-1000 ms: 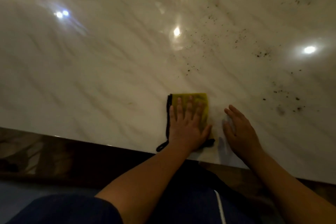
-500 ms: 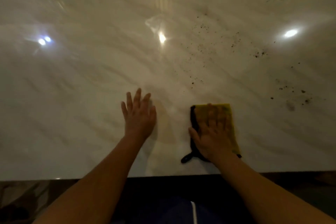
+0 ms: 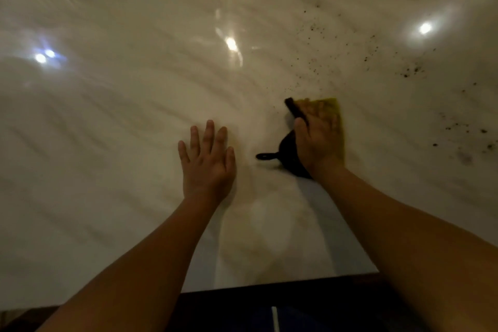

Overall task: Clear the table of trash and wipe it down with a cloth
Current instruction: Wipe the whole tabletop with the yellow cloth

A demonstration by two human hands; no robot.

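Pressing on a yellow cloth [image 3: 333, 108], the right hand [image 3: 317, 141] lies palm-down with its fingers laid forward over the fabric rather than curled round it, though motion blur softens the fingertips. The thumb runs beside the cloth's black trim [image 3: 292, 108], and a black loop [image 3: 266, 156] from that trim pokes out to the left, flat on the surface. The cloth sits on the pale, glossy marble table [image 3: 107, 121], right of centre and some way in from the near edge. The left hand [image 3: 207, 163] rests flat on the bare tabletop just left of the cloth, fingers straight and slightly spread, holding nothing and not touching the cloth. Dark specks [image 3: 409, 72] are scattered over the table beyond and to the right of the cloth, the nearest ones just past its far edge. Bright light reflections [image 3: 231, 43] shine on the polished surface. Below the table's dark near edge, dark blue clothing with a white stripe [image 3: 273, 318] shows between the forearms.
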